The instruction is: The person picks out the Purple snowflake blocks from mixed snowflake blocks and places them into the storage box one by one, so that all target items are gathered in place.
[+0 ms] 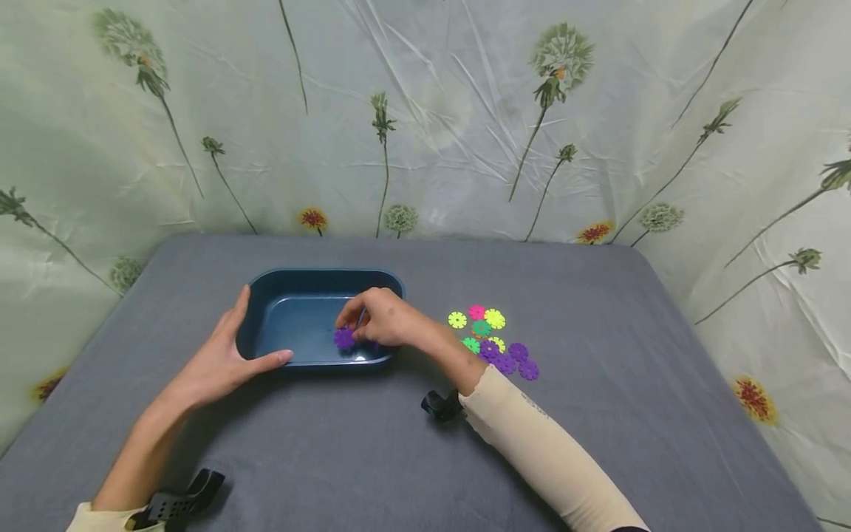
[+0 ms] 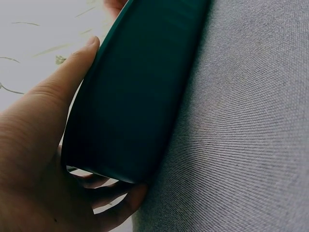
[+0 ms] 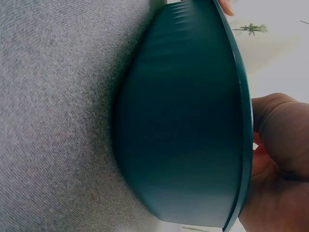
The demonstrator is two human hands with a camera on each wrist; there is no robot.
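braces the left end of a blue tub [image 1: 299,325] with the left hand [image 1: 222,358], spread wide from thumb to fingers; rests the thumb over the near rim and lays the forefinger along the left end, probably to stop any sliding on the gray cloth [image 1: 372,451] and to leave the inside free for work from the other side. in the left wrist view, lays the remaining fingers against the outside of the end wall. reaches over the right end of the tub with the right hand [image 1: 385,318], tipped downward, with thumb and fingers drawn narrow and curled toward the tub floor. shows a purple disc [image 1: 343,339], notched round the edge, right at those fingertips, inside the tub and close to the near wall; cannot tell whether pinched or only touched, even from the right wrist view, with the tub wall in the way. leaves a cluster of similar discs [image 1: 507,363] in yellow, pink, green and purple loose on the cloth right of the tub, partly overlapping, seemingly there for easy reach by the right arm. extends that forearm from the lower right, slanting past the cluster's left edge, and the other from the lower left, nearly straight.
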